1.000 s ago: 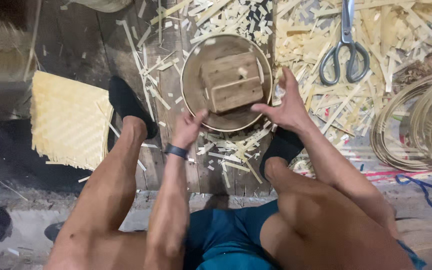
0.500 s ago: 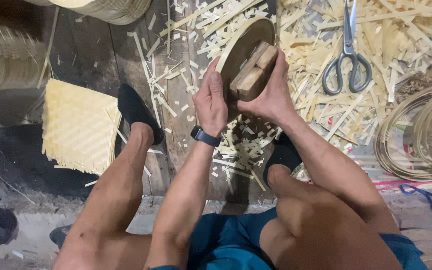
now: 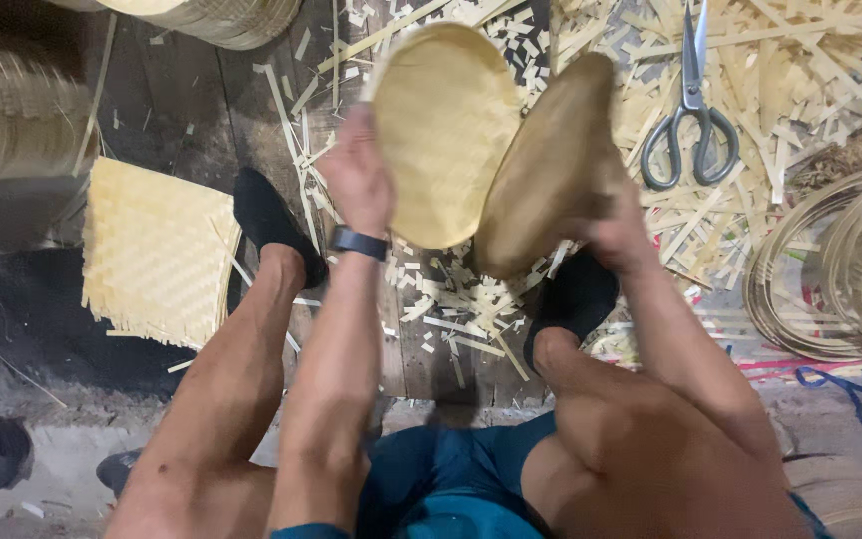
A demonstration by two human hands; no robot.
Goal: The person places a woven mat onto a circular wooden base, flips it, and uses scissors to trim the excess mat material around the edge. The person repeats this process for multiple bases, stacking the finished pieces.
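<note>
My left hand (image 3: 359,172) grips the left edge of a pale round woven bamboo tray (image 3: 443,130), held up and tilted above the floor. My right hand (image 3: 613,215) holds a darker brown round wooden mould (image 3: 543,165) by its lower right side, tilted on edge beside the tray. The two discs touch or nearly touch at their lower edges. A dark watch band sits on my left wrist. My feet in black socks rest on the wooden planks below.
Scissors (image 3: 690,110) with dark handles lie on bamboo strip offcuts at the upper right. A square woven bamboo mat (image 3: 157,250) lies at the left. Coiled bamboo hoops (image 3: 835,269) sit at the right; stacked woven trays (image 3: 216,18) are at the top left.
The mould with its wooden block lay flat on the floor, then both hands lifted it on edge. Now a pale woven tray has come apart from it into my left hand.
</note>
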